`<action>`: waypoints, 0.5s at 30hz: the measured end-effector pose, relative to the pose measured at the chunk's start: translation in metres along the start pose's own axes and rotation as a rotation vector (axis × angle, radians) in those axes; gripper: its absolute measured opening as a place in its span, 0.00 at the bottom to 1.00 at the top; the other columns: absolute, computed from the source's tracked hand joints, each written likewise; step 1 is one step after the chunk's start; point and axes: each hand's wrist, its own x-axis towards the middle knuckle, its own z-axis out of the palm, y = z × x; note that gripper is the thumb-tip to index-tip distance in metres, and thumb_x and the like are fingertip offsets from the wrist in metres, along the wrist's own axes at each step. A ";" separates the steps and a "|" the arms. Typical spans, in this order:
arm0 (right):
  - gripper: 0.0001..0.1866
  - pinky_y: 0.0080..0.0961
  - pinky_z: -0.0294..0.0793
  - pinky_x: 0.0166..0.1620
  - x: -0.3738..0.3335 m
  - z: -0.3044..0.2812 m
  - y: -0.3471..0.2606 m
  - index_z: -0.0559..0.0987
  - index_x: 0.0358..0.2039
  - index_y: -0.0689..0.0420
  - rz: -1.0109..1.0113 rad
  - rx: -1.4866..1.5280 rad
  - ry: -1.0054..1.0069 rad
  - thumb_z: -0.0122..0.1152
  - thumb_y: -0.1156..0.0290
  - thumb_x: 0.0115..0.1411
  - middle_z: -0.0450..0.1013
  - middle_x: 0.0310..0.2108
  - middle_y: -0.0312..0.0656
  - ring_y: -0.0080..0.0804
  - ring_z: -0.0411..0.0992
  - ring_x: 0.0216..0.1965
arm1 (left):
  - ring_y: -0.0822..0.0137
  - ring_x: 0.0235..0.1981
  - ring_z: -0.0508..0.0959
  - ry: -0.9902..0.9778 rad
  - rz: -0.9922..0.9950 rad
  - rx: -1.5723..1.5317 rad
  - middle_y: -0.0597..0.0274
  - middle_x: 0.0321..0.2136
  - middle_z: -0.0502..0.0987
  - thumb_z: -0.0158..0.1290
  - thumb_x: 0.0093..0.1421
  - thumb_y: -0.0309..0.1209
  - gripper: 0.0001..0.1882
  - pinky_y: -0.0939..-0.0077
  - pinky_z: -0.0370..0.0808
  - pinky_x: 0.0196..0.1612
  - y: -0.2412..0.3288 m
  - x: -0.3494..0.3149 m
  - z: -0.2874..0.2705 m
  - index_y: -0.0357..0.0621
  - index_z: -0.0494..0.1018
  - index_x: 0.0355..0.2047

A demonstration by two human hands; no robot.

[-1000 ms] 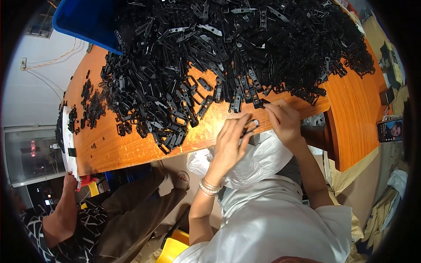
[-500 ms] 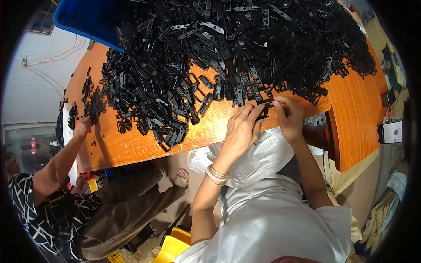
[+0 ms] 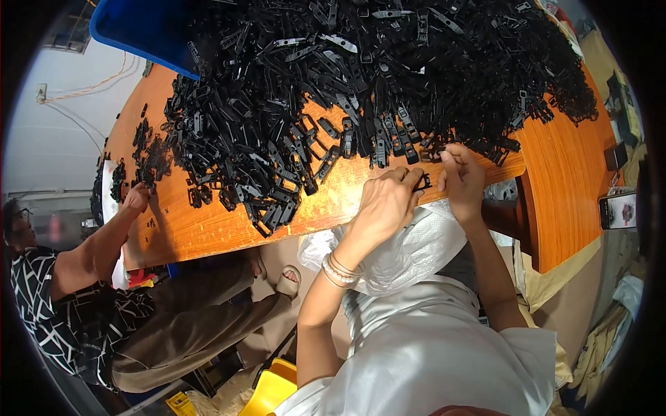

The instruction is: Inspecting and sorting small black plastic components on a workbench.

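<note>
My left hand, with bracelets at its wrist, is closed on a small black plastic part at the table's front edge. The part's open frame sticks out past the fingertips toward my right hand. My right hand is just to the right, thumb and forefinger pinched together beside some small dark pieces at the pile's near edge. Whatever lies between those fingertips is too small to make out. Beyond both hands spreads a big heap of black plastic parts, with loose frame-like pieces along its near side.
The brown wooden table curves round me. A blue bin tips over the heap at the far left. On the left, a person's hand reaches to smaller black parts. A white sack hangs below the edge; a phone stands at right.
My right hand has drawn slightly up and away from my left, leaving a gap between them. The black part in my left hand shows more plainly. The other person has shifted a little.
</note>
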 end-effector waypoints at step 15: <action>0.07 0.19 0.64 0.23 -0.012 -0.004 -0.036 0.73 0.29 0.62 -0.582 -0.508 -0.154 0.55 0.84 0.48 0.66 0.25 0.37 0.23 0.64 0.23 | 0.71 0.16 0.69 0.092 -0.278 -0.525 0.58 0.18 0.71 0.56 0.47 0.24 0.15 0.80 0.67 0.21 -0.008 -0.010 0.004 0.35 0.69 0.36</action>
